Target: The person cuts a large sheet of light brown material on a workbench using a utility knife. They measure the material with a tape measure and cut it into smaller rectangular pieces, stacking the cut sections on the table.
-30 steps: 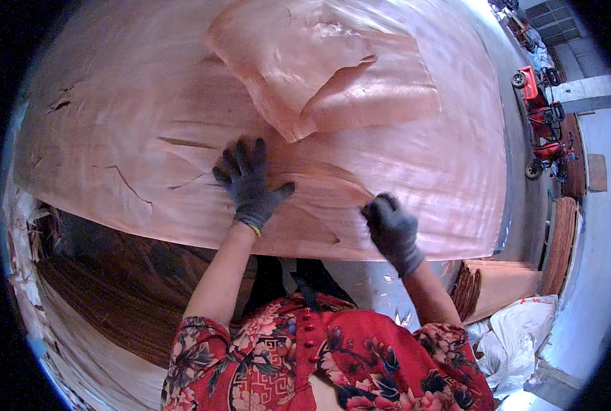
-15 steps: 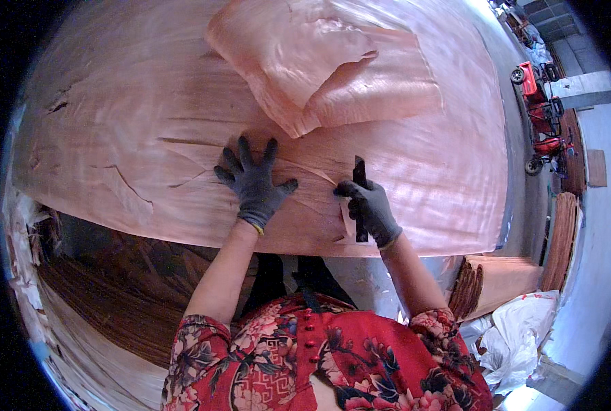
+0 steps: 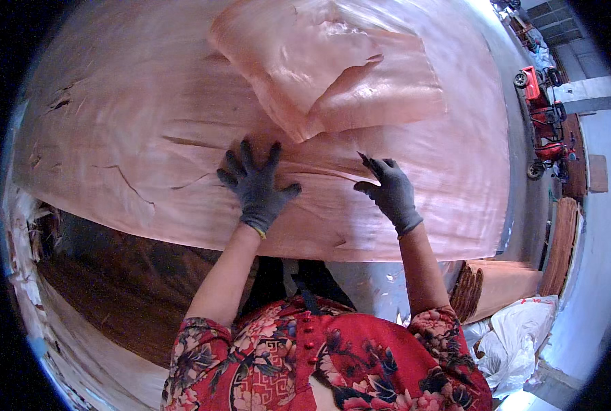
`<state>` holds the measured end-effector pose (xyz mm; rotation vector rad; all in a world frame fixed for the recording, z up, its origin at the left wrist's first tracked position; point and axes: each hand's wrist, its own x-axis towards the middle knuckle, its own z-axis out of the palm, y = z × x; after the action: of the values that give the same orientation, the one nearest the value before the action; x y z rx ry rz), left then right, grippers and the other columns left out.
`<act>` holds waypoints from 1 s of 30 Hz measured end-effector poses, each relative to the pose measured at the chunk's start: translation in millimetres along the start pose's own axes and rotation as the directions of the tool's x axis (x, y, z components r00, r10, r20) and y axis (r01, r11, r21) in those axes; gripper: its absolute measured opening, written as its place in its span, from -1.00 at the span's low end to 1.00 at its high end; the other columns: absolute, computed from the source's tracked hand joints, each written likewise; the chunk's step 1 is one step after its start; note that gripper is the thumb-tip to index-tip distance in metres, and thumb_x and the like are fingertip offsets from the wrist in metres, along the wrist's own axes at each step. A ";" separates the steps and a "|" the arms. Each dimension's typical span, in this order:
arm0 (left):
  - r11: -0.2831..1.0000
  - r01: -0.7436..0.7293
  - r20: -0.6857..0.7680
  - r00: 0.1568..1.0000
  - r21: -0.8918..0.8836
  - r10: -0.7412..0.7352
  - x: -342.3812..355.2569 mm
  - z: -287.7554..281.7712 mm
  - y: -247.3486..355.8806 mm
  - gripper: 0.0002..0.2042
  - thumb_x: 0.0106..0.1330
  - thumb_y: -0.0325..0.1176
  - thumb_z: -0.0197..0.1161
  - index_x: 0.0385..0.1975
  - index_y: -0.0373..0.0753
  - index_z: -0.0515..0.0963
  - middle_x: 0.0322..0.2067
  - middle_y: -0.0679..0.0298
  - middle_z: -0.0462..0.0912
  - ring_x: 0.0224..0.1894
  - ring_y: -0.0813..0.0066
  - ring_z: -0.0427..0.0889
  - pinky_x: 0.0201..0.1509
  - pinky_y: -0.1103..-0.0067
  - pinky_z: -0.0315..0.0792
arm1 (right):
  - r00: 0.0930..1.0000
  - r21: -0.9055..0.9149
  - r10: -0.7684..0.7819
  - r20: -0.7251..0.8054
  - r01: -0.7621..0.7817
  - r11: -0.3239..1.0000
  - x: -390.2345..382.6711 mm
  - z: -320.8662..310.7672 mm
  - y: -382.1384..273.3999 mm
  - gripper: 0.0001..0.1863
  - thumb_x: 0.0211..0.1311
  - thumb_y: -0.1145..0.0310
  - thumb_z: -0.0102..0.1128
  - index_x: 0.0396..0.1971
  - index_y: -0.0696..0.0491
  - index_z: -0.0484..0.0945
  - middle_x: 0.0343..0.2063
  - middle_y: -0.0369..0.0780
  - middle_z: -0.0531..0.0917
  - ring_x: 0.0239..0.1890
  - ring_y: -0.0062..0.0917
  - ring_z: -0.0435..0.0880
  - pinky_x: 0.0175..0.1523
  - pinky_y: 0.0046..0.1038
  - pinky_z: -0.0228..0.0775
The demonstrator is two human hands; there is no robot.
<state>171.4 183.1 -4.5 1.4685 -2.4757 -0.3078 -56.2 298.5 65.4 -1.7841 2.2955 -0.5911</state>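
Observation:
A wide sheet of thin reddish-brown wood veneer spreads before me, with cracks and splits in it. My left hand, in a dark grey glove, lies flat on the veneer with its fingers spread. To its right, my right hand, gloved alike, is closed around a dark, flat knife-like blade. Only the tip of the blade shows past the fingers; the hand hides the rest. Between my hands a long crease or split runs across the veneer. Beyond them lies a loose, curled veneer piece with a torn edge.
Stacked veneer sheets stand at the right below the work surface, beside a white plastic bag. A red three-wheeled vehicle is parked far right. More dark brown sheets are piled at the lower left.
My right hand has moved up and to the right, away from the near edge, and the blade has turned so that less of it shows. My left hand stays spread in nearly the same place.

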 end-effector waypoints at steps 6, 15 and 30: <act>1.000 0.010 -0.005 1.000 0.010 -0.010 2.3 0.7 4.0 0.10 -0.31 0.31 0.27 0.32 0.08 -0.09 0.33 0.04 -0.21 0.30 -0.29 -0.25 0.16 -0.23 -0.36 | 0.988 -0.238 0.102 0.113 -0.072 0.968 -3.5 17.1 12.9 -0.85 0.09 0.32 0.12 -0.34 0.02 0.50 -0.20 -0.14 0.52 -0.37 -0.17 0.60 -0.38 -0.25 0.48; 0.998 0.049 -0.015 0.999 0.045 -0.049 -0.7 8.0 -0.9 0.10 -0.32 0.36 0.23 0.32 0.07 -0.07 0.34 0.05 -0.22 0.29 -0.31 -0.24 0.14 -0.25 -0.36 | 0.791 0.493 -0.201 0.578 -0.142 0.859 -34.7 1.5 -49.8 -0.82 0.09 0.36 0.15 -0.33 0.12 0.53 -0.54 -0.24 0.58 -0.52 -0.41 0.55 -0.39 -0.40 0.43; 1.000 0.002 0.055 0.998 -0.001 -0.002 1.5 -4.9 5.3 -0.19 -0.22 0.26 0.25 0.19 0.38 0.20 0.31 -0.05 -0.21 0.28 -0.36 -0.27 0.13 -0.28 -0.35 | 0.664 0.637 0.449 0.598 -0.734 0.236 -24.5 37.0 -30.9 -0.79 0.22 0.24 0.07 -0.34 0.08 0.51 -0.51 -0.28 0.61 -0.71 -0.75 0.32 -0.63 -0.68 0.16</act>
<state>167.9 184.0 1.9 1.4821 -2.5167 -0.3543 -8.4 308.2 42.0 -0.3655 1.6952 -0.9621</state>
